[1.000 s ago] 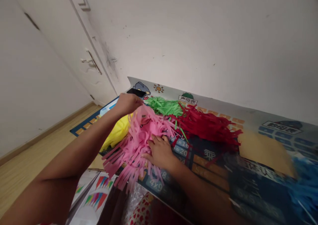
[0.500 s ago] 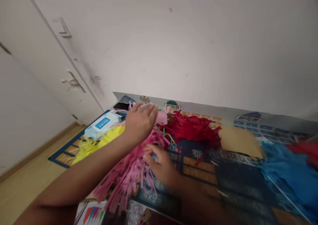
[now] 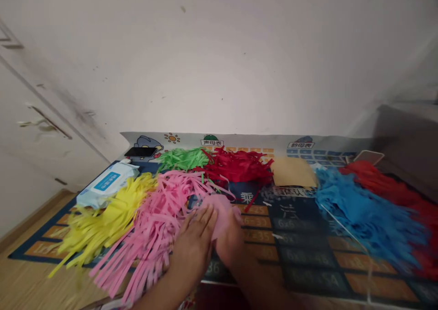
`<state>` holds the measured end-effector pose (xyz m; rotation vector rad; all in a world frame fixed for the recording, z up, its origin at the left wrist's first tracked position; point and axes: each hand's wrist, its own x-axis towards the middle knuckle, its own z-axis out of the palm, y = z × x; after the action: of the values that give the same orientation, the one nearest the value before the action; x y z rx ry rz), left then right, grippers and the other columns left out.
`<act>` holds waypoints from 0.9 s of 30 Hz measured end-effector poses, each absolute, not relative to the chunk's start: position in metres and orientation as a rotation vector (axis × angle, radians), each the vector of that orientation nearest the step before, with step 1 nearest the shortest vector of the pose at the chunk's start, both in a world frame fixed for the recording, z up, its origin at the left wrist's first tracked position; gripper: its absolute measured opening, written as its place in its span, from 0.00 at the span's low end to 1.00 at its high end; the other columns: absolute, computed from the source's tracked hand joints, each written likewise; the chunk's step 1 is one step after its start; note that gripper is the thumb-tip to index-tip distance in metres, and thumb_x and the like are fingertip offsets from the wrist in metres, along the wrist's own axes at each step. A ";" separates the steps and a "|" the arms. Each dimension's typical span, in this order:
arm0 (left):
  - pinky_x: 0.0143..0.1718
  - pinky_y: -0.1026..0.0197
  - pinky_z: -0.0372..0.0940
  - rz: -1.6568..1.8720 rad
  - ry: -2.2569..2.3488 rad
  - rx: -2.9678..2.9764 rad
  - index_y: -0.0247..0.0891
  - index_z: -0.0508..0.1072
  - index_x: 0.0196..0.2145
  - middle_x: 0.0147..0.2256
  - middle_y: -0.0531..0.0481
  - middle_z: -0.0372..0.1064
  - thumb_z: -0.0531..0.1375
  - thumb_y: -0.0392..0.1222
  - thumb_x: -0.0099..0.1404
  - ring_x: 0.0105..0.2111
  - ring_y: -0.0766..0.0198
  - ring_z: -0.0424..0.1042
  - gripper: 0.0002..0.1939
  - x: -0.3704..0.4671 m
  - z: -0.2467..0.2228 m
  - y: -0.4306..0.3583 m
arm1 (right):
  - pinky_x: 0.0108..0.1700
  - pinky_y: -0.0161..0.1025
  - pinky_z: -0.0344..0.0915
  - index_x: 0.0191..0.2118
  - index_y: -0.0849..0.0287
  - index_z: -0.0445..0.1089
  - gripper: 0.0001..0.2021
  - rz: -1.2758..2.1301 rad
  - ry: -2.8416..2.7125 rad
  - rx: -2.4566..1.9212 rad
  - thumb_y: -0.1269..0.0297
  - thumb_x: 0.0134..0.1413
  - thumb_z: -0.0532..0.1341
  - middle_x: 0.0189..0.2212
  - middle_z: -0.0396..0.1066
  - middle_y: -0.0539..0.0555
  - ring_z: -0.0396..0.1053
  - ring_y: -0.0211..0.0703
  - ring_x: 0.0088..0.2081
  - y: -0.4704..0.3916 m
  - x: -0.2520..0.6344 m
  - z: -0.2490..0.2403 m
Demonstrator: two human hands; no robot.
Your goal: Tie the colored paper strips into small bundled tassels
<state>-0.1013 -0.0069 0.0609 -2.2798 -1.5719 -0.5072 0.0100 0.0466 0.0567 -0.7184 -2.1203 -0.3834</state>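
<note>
Our left hand (image 3: 194,242) shows its back, with its long fingers (image 3: 205,216) pointing ahead. Our right hand (image 3: 231,240) is close beside it, bent and a bit blurry. Our two arms (image 3: 164,291) reach up from below.

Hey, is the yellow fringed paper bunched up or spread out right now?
Spread out: the yellow paper lies flat-ish beside the wipes pack, its strips fanning toward the mat's near left edge.
</note>
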 end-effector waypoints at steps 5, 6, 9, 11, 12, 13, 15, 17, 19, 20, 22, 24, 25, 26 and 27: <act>0.59 0.50 0.56 -0.392 -1.522 -2.345 0.39 0.66 0.59 0.60 0.46 0.62 0.49 0.29 0.60 0.59 0.55 0.61 0.29 -0.082 0.024 -0.003 | 0.51 0.56 0.66 0.56 0.60 0.65 0.34 1.442 -1.144 -0.612 0.46 0.66 0.32 0.51 0.71 0.64 0.71 0.47 0.51 0.070 0.055 0.043; 0.59 0.50 0.56 -0.360 -1.508 -2.375 0.40 0.66 0.59 0.60 0.46 0.61 0.49 0.29 0.61 0.60 0.55 0.60 0.29 -0.076 0.017 0.000 | 0.53 0.59 0.64 0.57 0.58 0.64 0.36 1.611 -0.962 -0.577 0.40 0.63 0.33 0.54 0.68 0.63 0.68 0.49 0.54 0.071 0.067 0.040; 0.60 0.49 0.55 -0.257 -1.442 -2.494 0.42 0.65 0.59 0.61 0.44 0.61 0.50 0.29 0.62 0.61 0.54 0.59 0.28 -0.054 0.003 0.007 | 0.56 0.61 0.61 0.57 0.54 0.65 0.36 1.740 -0.668 -0.594 0.34 0.57 0.42 0.56 0.65 0.61 0.64 0.52 0.57 0.069 0.106 0.035; 0.60 0.48 0.55 -0.229 -1.370 -2.582 0.42 0.64 0.60 0.60 0.45 0.61 0.50 0.31 0.64 0.61 0.54 0.60 0.27 -0.038 -0.003 0.009 | 0.56 0.62 0.60 0.56 0.53 0.65 0.34 1.719 -0.609 -0.634 0.35 0.57 0.44 0.56 0.65 0.61 0.63 0.53 0.58 0.065 0.137 0.034; 0.60 0.48 0.55 -0.230 -1.333 -2.623 0.42 0.64 0.60 0.60 0.45 0.62 0.50 0.32 0.66 0.60 0.54 0.60 0.25 -0.031 -0.005 0.009 | 0.56 0.63 0.60 0.56 0.53 0.66 0.34 1.691 -0.599 -0.666 0.35 0.57 0.44 0.57 0.65 0.61 0.63 0.53 0.58 0.063 0.155 0.035; 0.60 0.48 0.55 -0.240 -1.309 -2.654 0.42 0.64 0.59 0.60 0.46 0.63 0.50 0.34 0.67 0.60 0.54 0.60 0.24 -0.025 -0.006 0.008 | 0.56 0.64 0.59 0.56 0.53 0.66 0.34 1.645 -0.597 -0.707 0.35 0.57 0.43 0.58 0.64 0.61 0.62 0.54 0.58 0.061 0.176 0.036; 0.60 0.48 0.54 -0.266 -1.302 -2.686 0.40 0.66 0.58 0.59 0.45 0.63 0.51 0.37 0.68 0.60 0.53 0.61 0.21 -0.016 -0.007 0.007 | 0.56 0.66 0.58 0.55 0.55 0.66 0.35 1.480 -0.594 -0.821 0.34 0.56 0.43 0.60 0.60 0.62 0.60 0.56 0.60 0.060 0.220 0.041; 0.60 0.48 0.55 -0.287 -1.323 -2.689 0.38 0.69 0.55 0.58 0.44 0.65 0.52 0.38 0.68 0.59 0.52 0.62 0.19 -0.010 -0.008 0.006 | 0.54 0.70 0.58 0.54 0.57 0.66 0.36 1.238 -0.612 -0.998 0.34 0.54 0.44 0.60 0.59 0.64 0.60 0.59 0.60 0.060 0.263 0.048; 0.59 0.49 0.56 -0.305 -1.348 -2.682 0.37 0.70 0.54 0.57 0.45 0.66 0.52 0.38 0.68 0.58 0.53 0.63 0.18 -0.007 -0.009 0.006 | 0.54 0.71 0.56 0.57 0.55 0.62 0.33 0.898 -0.662 -1.237 0.38 0.54 0.51 0.59 0.60 0.65 0.59 0.60 0.60 0.055 0.290 0.053; 0.59 0.49 0.56 -0.308 -1.354 -2.685 0.37 0.70 0.54 0.57 0.45 0.66 0.52 0.37 0.69 0.58 0.53 0.64 0.18 -0.006 -0.010 0.007 | 0.56 0.71 0.54 0.59 0.53 0.59 0.33 0.718 -0.690 -1.337 0.41 0.52 0.56 0.60 0.60 0.63 0.57 0.60 0.61 0.050 0.294 0.052; 0.59 0.49 0.55 -0.303 -1.366 -2.703 0.38 0.70 0.55 0.57 0.46 0.66 0.52 0.37 0.69 0.58 0.53 0.64 0.18 -0.005 -0.010 0.008 | 0.59 0.67 0.52 0.60 0.50 0.58 0.34 0.506 -0.909 -1.475 0.48 0.48 0.64 0.60 0.60 0.60 0.55 0.60 0.62 0.036 0.281 0.045; 0.60 0.48 0.54 -0.285 -1.374 -2.739 0.38 0.68 0.56 0.58 0.45 0.65 0.52 0.38 0.69 0.58 0.53 0.63 0.19 -0.004 -0.009 0.008 | 0.59 0.65 0.53 0.58 0.52 0.64 0.30 0.556 -1.419 -1.497 0.50 0.48 0.65 0.58 0.63 0.59 0.57 0.63 0.60 0.022 0.247 0.031; 0.60 0.48 0.54 -0.277 -1.378 -2.760 0.38 0.67 0.57 0.59 0.45 0.64 0.52 0.39 0.69 0.59 0.53 0.62 0.20 -0.004 -0.009 0.009 | 0.60 0.63 0.53 0.58 0.51 0.64 0.29 0.637 -1.725 -1.436 0.50 0.51 0.64 0.58 0.64 0.58 0.58 0.62 0.60 0.018 0.227 0.023; 0.61 0.48 0.53 -0.275 -1.383 -2.780 0.38 0.66 0.58 0.60 0.44 0.62 0.52 0.40 0.69 0.60 0.53 0.61 0.21 -0.004 -0.008 0.009 | 0.62 0.63 0.49 0.60 0.51 0.62 0.29 0.665 -1.967 -1.355 0.51 0.53 0.63 0.58 0.64 0.58 0.58 0.60 0.60 0.018 0.209 0.017; 0.61 0.48 0.52 -0.274 -1.391 -2.794 0.38 0.64 0.59 0.60 0.44 0.61 0.52 0.41 0.69 0.61 0.53 0.59 0.22 -0.004 -0.007 0.009 | 0.64 0.63 0.44 0.61 0.52 0.61 0.29 0.665 -2.159 -1.278 0.52 0.54 0.62 0.58 0.64 0.58 0.59 0.60 0.60 0.020 0.196 0.011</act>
<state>-0.0040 0.0090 -0.0071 -2.7940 -1.3909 -0.2742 0.1958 0.0200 0.0111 -1.2781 -2.1593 0.6645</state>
